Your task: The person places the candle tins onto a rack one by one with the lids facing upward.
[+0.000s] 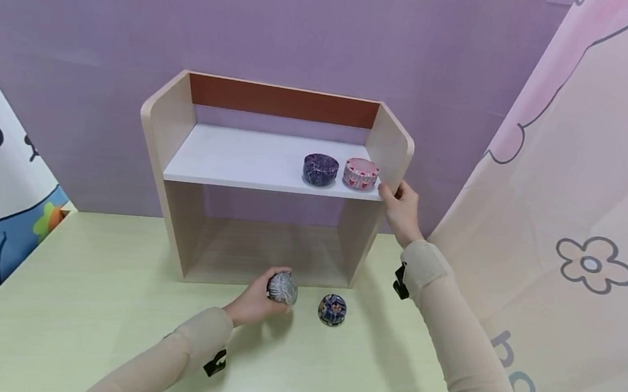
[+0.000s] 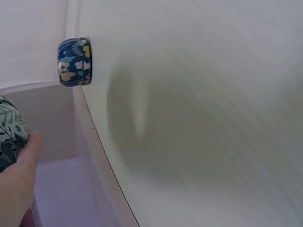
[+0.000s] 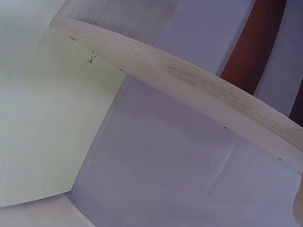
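Note:
My left hand point(image 1: 260, 298) grips a small round tin point(image 1: 283, 288) with a grey-white leafy pattern, raised over the table in front of the shelf unit point(image 1: 277, 187). The same patterned tin point(image 2: 10, 132) shows at the left edge of the left wrist view, with the thumb along it. A dark blue floral tin point(image 1: 332, 310) stands on the table just right of that hand. With thumb and fingers my right hand point(image 1: 401, 212) holds the front edge of the unit's right side panel. Close to it on the white upper shelf sit a pink patterned tin point(image 1: 361, 174) and a dark purple tin point(image 1: 320, 170).
The shelf unit has a lower compartment and a reddish-brown back rail point(image 1: 283, 100). It stands on a pale yellow-green table point(image 1: 108, 327) against a purple cloth backdrop point(image 1: 308, 25). Printed curtains hang at right point(image 1: 587, 184) and at left point(image 1: 2, 191).

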{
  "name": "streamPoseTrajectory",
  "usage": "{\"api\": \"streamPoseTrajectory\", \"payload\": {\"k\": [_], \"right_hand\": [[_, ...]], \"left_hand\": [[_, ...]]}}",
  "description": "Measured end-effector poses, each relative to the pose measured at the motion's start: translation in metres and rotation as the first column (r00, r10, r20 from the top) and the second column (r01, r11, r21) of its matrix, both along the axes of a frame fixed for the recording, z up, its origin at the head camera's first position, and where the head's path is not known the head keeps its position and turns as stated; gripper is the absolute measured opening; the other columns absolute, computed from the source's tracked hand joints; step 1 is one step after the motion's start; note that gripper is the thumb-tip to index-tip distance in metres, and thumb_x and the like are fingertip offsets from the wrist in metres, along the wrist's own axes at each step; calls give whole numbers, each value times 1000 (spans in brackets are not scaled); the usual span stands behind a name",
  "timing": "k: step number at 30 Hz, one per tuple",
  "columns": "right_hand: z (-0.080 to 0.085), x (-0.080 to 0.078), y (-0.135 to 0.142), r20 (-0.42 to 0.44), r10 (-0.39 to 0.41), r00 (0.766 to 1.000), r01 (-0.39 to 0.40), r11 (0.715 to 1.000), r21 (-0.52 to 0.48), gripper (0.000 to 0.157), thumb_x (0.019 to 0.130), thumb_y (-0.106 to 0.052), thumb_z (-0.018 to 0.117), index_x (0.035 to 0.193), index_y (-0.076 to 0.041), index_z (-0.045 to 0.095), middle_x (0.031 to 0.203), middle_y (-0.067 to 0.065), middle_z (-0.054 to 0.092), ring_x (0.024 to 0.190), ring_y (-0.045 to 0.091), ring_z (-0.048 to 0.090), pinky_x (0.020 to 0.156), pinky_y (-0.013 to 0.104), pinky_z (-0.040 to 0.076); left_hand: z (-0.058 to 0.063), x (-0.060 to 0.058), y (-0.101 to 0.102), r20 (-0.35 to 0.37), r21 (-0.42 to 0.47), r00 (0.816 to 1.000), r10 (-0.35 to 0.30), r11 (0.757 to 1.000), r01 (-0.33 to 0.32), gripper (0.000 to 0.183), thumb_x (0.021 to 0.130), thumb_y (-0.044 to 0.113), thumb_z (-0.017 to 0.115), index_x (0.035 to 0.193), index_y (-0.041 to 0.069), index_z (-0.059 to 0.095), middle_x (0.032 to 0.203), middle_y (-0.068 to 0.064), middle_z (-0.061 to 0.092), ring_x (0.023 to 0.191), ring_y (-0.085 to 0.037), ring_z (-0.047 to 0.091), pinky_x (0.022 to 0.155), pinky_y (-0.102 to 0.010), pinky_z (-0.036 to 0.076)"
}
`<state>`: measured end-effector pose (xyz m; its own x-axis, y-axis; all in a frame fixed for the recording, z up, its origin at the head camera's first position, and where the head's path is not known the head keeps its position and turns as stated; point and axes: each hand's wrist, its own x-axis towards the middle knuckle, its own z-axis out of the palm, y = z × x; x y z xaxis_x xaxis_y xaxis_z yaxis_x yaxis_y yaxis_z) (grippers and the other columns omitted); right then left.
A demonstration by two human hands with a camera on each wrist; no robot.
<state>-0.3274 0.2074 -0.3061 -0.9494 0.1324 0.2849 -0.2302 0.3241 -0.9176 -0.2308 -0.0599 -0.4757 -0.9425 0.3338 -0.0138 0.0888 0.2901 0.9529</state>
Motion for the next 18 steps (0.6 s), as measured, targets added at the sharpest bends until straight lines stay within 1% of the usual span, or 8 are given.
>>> {"api": "streamPoseTrajectory", "payload": {"k": [5,7,12,15,18], "right_hand": [[1,2,0,9,4,1000,-4,1000,8,42,92,-27,52,128,-5,50,125,14,55,106,19,52,96,36,45],[1,3,0,9,6,1000,-6,1000,10,43,92,-27,52,128,-5,49,125,14,55,107,19,52,97,37,44],[2,4,-1,7,8,1000,-8,1000,3,42,92,-26,52,128,-5,50,125,14,55,106,18,52,97,37,44],[2,3,0,7,10,1000,-10,1000,2,42,92,-26,53,128,-5,50,126,14,55,107,19,51,98,37,44],[1,3,0,8,12,1000,-12,1000,8,43,92,-27,52,129,-5,49,126,14,54,108,20,51,98,38,43]], "left_hand": [[5,0,4,22,63,998,60,996,-61,78,69,-3,75,136,16,38,131,-17,44,112,-33,51,90,-41,49],[8,1,5,24,99,997,71,992,-73,79,68,-4,75,135,15,39,131,-17,44,113,-33,50,91,-41,49],[10,2,8,35,196,997,63,978,-69,81,65,-7,75,135,11,39,133,-17,42,115,-34,49,91,-41,49],[11,3,9,42,216,997,65,974,-73,81,65,-8,74,135,11,39,133,-17,42,115,-34,49,91,-40,49],[11,4,9,57,224,997,61,972,-72,78,66,-9,73,134,12,39,133,-16,42,115,-33,49,90,-39,50]]}}
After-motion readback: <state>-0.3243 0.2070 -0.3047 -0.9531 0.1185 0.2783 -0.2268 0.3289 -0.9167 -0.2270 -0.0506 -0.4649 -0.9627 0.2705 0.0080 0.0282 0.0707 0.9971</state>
